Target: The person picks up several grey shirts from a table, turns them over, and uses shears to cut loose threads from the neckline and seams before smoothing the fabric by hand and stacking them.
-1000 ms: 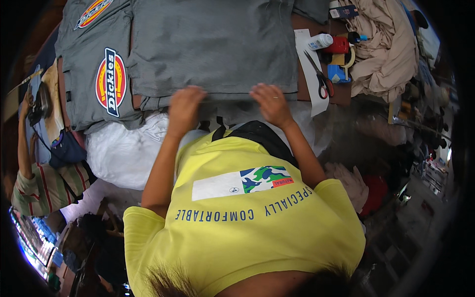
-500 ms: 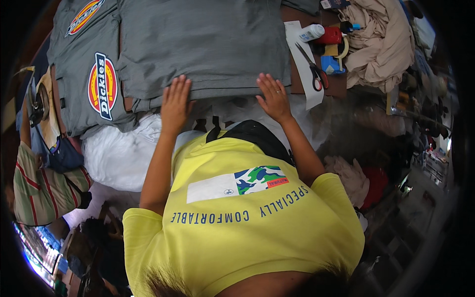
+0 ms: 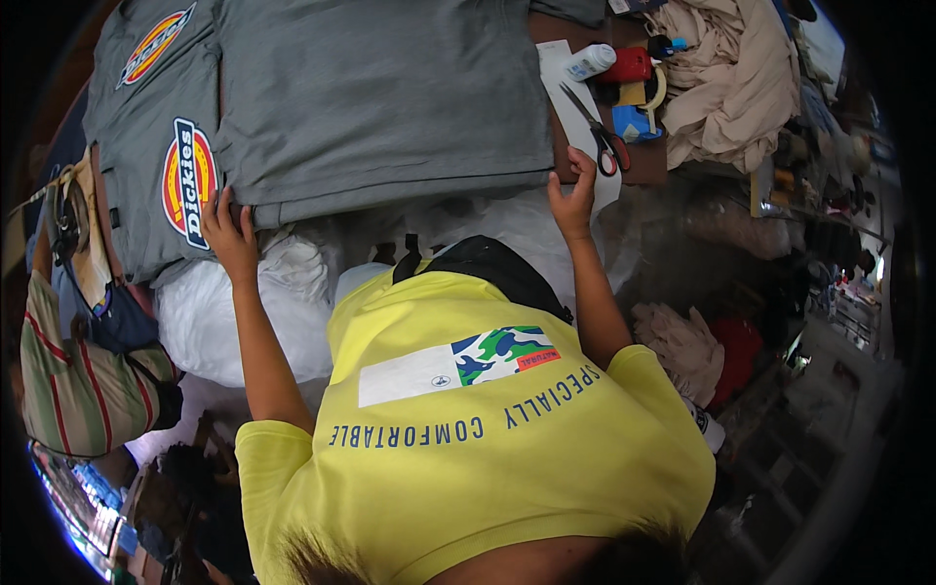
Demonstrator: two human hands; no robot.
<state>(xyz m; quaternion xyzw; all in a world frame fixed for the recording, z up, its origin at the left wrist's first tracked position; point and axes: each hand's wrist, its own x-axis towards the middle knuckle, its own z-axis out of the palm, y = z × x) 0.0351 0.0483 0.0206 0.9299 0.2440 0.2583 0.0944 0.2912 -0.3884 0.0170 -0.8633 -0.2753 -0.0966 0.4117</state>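
Note:
A dark grey garment (image 3: 390, 107), probably a shirt, lies spread on the brown table with its hem toward me. My left hand (image 3: 231, 236) is at the hem's near left corner, fingers apart and touching the cloth. At the opposite corner is my right hand (image 3: 572, 200), its thumb by the hem and its fingers raised, a gap between them. Left of the spread garment lies more grey cloth with a colourful oval-and-bar print (image 3: 188, 183). Black-handled scissors (image 3: 606, 141) rest on a white paper strip (image 3: 554, 60) just beyond my right hand.
Right of the garment are a white bottle (image 3: 591, 62), a red object (image 3: 629, 65), a tape roll (image 3: 658, 90) and a blue box (image 3: 634, 123). Beige cloth (image 3: 731, 88) is heaped beyond them. White plastic (image 3: 244, 317) bulges below the table edge, and a striped bag (image 3: 88, 380) hangs left.
Both hands have moved outward from on top of the hem to its two near corners, the left one also nearer to me. The whole view has shifted slightly.

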